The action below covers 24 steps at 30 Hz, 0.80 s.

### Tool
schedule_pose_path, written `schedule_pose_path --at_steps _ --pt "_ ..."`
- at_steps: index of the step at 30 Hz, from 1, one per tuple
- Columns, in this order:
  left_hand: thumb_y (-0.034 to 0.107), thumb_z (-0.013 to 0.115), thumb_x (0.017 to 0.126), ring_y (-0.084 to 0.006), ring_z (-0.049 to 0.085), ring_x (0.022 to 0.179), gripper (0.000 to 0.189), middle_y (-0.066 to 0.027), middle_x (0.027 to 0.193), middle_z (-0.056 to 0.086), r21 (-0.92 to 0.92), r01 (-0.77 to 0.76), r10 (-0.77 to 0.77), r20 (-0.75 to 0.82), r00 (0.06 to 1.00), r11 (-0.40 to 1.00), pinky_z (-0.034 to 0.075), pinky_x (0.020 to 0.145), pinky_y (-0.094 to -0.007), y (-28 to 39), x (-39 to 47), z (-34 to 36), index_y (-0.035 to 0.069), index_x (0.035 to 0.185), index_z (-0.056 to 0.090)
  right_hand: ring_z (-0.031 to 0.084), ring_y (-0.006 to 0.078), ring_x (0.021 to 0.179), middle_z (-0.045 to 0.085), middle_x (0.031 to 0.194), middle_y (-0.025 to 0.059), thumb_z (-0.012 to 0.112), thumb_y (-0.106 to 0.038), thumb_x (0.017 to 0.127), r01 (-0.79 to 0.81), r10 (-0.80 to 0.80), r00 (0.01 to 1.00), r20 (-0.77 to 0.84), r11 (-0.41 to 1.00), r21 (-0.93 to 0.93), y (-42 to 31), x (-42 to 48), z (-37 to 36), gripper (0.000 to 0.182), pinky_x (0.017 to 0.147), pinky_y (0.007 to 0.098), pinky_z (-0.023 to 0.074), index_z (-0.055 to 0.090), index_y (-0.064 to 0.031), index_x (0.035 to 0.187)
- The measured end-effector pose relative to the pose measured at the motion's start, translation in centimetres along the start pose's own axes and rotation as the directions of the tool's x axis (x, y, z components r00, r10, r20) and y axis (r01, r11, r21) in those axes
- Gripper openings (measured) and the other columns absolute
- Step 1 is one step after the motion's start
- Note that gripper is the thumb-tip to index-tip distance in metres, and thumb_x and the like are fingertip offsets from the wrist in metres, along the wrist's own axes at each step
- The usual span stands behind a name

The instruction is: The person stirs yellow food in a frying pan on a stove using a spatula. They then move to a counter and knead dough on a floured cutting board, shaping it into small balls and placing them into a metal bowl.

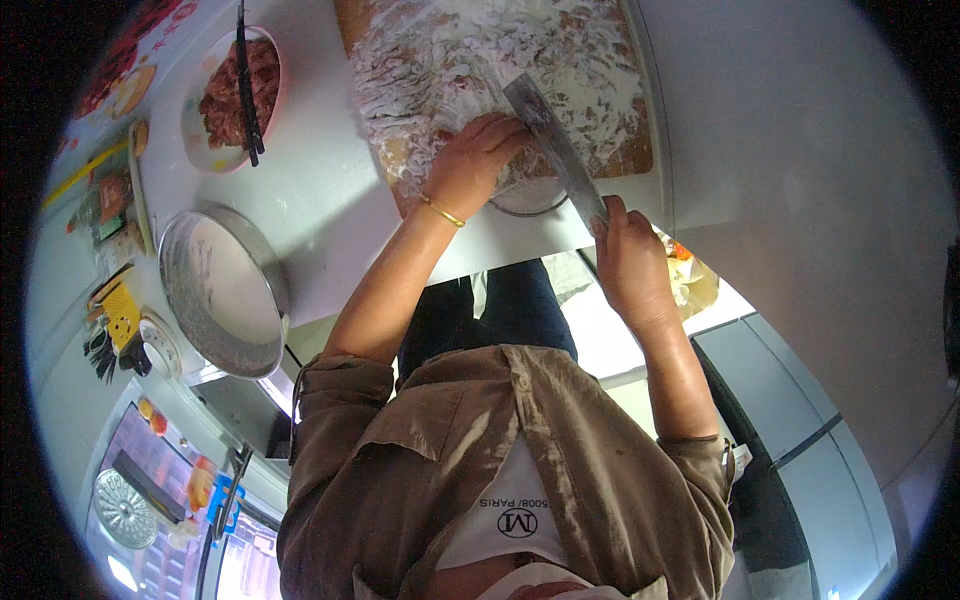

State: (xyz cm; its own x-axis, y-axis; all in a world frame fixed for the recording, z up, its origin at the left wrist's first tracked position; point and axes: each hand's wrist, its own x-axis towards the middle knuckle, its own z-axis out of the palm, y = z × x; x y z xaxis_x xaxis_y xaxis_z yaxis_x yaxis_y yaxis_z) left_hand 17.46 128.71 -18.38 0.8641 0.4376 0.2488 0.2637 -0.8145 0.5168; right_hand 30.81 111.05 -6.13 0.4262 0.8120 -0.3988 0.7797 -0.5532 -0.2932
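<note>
In my right hand (pixel 631 262) is the near end of a flat, dull grey metal blade, seemingly a kitchen knife (pixel 559 150), that slants up to the left over a wooden board (pixel 637 154). My left hand (pixel 480 161), a gold bangle at its wrist, rests palm down at the board's near part, its fingertips beside the blade. White flour and floury strips or shreds (pixel 465 60), perhaps dough, cover much of the board. A round rim (pixel 529 199) shows at the board's near edge, partly behind the blade. What lies under my left palm is hidden.
Left of the board, a bowl of dark reddish minced food (pixel 225 105) has black chopsticks (pixel 246 90) across it. Nearer stands a large metal basin (pixel 172 285) with whitish contents. Small packets, a yellow item (pixel 121 311) and a small bowl (pixel 159 346) lie farther left. A wall borders the counter at right.
</note>
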Motion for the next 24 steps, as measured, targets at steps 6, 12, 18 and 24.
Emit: schedule_pose_path --at_steps 6,12,18,24 --pt "0.007 0.053 0.081 -0.0253 0.055 0.116 0.031 -0.0039 0.118 0.062 -0.006 -0.037 0.037 0.002 0.999 0.999 0.048 0.095 -0.0369 -0.1 0.1 0.5 0.013 0.108 0.066 0.064 0.0389 0.067 0.063 0.072 0.0207 0.05 -0.015 0.094 0.019 -0.021 0.995 0.096 1.0 0.017 -1.3 -0.2 -0.8 0.019 0.06 0.0475 0.0526 0.043 -0.0002 0.104" --pt "0.008 0.054 0.08 -0.0283 0.056 0.114 0.027 -0.0076 0.115 0.063 -0.138 -0.004 0.004 -0.001 1.0 0.99 0.047 0.098 -0.0404 0.1 0.5 0.3 0.011 0.103 0.066 0.063 0.0464 0.07 0.063 0.075 0.029 0.045 -0.014 0.096 0.007 -0.017 0.996 0.087 0.994 0.107 -1.4 1.5 1.3 0.022 0.061 0.0517 0.0504 0.037 0.0018 0.109" --pt "0.008 0.057 0.079 -0.0274 0.057 0.11 0.025 -0.0063 0.112 0.064 -0.05 0.019 -0.02 -0.027 0.999 0.999 0.048 0.094 -0.0385 0.0 0.2 0.6 0.011 0.102 0.066 0.066 0.0415 0.066 0.064 0.076 0.0224 0.052 -0.002 0.086 0.036 -0.035 0.998 0.044 0.999 -0.024 -1.8 -0.9 1.8 0.019 0.059 0.0465 0.055 0.04 0.0009 0.1" --pt "0.007 0.059 0.079 -0.0272 0.058 0.107 0.025 -0.0058 0.108 0.064 -0.047 0.011 -0.012 -0.028 1.0 0.999 0.048 0.094 -0.0393 -0.3 0.0 -0.1 0.013 0.102 0.068 0.064 0.0434 0.067 0.064 0.073 0.0251 0.053 -0.01 0.089 -0.076 0.072 0.996 0.053 0.994 0.077 -0.3 -1.2 0.9 0.023 0.06 0.0499 0.0526 0.04 0.0004 0.105"
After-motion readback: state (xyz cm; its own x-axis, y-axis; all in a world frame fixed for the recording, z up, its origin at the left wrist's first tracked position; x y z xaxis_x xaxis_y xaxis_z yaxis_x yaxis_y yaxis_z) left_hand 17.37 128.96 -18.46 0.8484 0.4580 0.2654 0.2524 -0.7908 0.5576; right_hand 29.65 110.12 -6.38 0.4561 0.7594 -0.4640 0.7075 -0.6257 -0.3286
